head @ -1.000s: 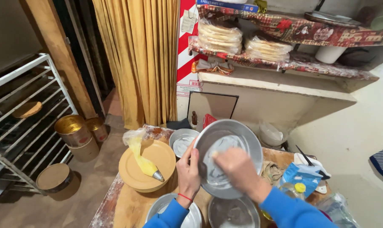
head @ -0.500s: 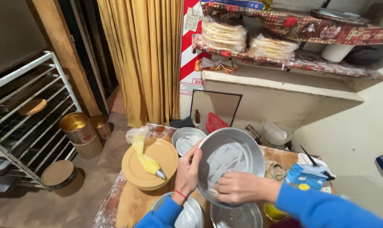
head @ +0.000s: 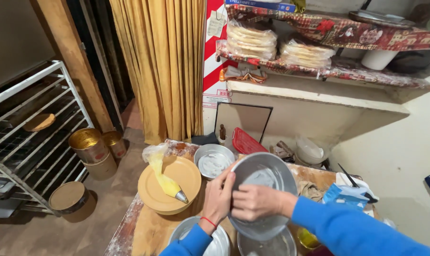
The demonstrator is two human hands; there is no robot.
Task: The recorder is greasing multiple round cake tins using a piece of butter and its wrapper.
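Observation:
My left hand [head: 218, 196] grips the left rim of a round metal pan [head: 262, 175], tilted up above the wooden table [head: 148, 232]. My right hand [head: 255, 202] is flat inside the pan, over its greasy white lower part. Both arms wear blue sleeves. A smaller greased metal pan [head: 213, 160] sits just behind. Two more metal pans [head: 219, 244] lie under my arms at the near edge. A piping bag [head: 165, 178] with yellow filling rests on a tan round lid [head: 179, 182] to the left.
A red basket [head: 247, 141] and a white bowl [head: 311, 150] stand at the table's back. A blue packet [head: 350, 195] lies at the right. Metal tins [head: 88, 144] and a white wire rack [head: 30, 137] are on the left. Shelves hold stacked flatbreads [head: 250, 40]. A yellow curtain [head: 163, 66] hangs behind.
My right hand has slid from the middle of the pan down to its lower left part. The pan stays tilted in my left hand, now a bit lower.

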